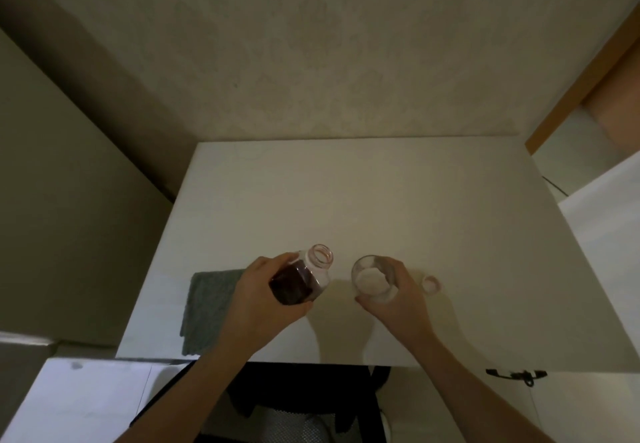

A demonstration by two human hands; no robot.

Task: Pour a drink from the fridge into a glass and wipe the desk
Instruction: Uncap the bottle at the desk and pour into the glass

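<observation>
The clear plastic bottle (300,278) has no cap and holds dark red-brown drink in its lower part. The left hand (263,290) is wrapped around its body and holds it tilted, with the open mouth toward the clear empty glass (372,280). The right hand (398,295) grips this glass from the side, above the white surface (346,200). A small pale cap (430,284) lies just right of it, and a grey-green cloth (207,311) lies left.
</observation>
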